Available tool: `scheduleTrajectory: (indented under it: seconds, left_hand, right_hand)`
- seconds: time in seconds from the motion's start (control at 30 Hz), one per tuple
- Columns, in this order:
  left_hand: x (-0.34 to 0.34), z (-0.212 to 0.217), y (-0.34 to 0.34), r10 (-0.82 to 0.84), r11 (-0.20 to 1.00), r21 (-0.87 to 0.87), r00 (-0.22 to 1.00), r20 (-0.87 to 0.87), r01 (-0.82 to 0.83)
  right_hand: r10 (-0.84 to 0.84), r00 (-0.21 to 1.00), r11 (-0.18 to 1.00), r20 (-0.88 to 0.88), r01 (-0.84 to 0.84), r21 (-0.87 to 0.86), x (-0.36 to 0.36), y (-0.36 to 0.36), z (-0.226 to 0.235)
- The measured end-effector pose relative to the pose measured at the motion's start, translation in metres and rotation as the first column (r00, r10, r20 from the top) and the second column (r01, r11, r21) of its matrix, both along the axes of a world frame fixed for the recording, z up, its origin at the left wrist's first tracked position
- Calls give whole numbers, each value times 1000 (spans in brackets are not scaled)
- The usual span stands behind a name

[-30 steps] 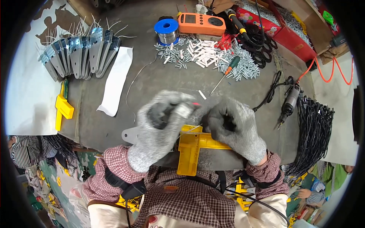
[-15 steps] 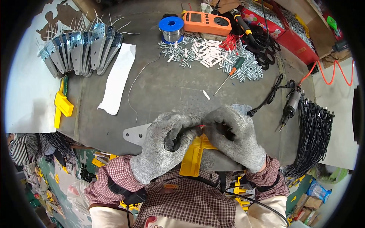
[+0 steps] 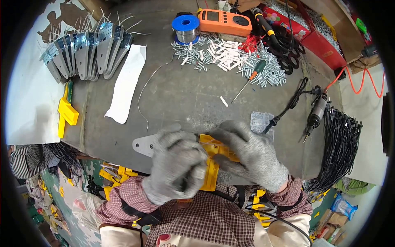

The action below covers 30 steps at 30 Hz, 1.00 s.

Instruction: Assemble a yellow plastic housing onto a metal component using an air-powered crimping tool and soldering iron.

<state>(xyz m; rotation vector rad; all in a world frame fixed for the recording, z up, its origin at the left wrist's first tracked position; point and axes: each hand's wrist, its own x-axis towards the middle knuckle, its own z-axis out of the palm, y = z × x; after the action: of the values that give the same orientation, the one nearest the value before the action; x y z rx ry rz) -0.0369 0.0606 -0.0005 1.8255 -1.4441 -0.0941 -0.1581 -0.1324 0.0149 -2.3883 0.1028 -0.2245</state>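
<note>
My right hand [image 3: 252, 154], in a grey knitted glove, grips a yellow plastic casing [image 3: 211, 176] between thumb and fingers at the front of the bench. The casing has a long handle-like arm toward me and a wider top. Close against its left side is my left hand [image 3: 175, 164], also gloved, with its fingers curled in and slightly blurred. Whatever those fingers hold is hidden. Partly behind my left hand lies a grey metal plate [image 3: 142, 145] with holes. A clear plastic piece with small compartments [image 3: 260, 120] rests beyond my right hand.
Farther back are a solder spool [image 3: 186, 31], an orange meter [image 3: 225, 22], heaped screws [image 3: 263, 68] and a screwdriver [image 3: 249, 80]. A power screwdriver [image 3: 317, 113] and bundled black cables [image 3: 335, 152] lie right. Metal blades with wires [image 3: 84, 53] and a white strip [image 3: 126, 84] are left.
My hands have moved apart from their fingertip pinch around a small red bit. The right has taken hold of the yellow casing; the left has curled closed and come nearer me.
</note>
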Motion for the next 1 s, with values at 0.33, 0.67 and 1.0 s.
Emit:
scheduleTrajectory:
  seconds: [0.33, 0.67, 1.0]
  left_hand:
    - [-1, -29, -11, -54, 995, 98, 964, 260, 29]
    - [11, -4, -23, -146, 988, 25, 983, -115, 150]
    - [9, 4, -50, 96, 986, 126, 992, 82, -106]
  right_hand:
    - [-48, 999, 993, -18, 46, -111, -1, -5, -28]
    - [-78, 950, 877, -302, 209, 433, 14, -31, -19]
    - [-97, 985, 943, -139, 136, 305, 6, -21, -21]
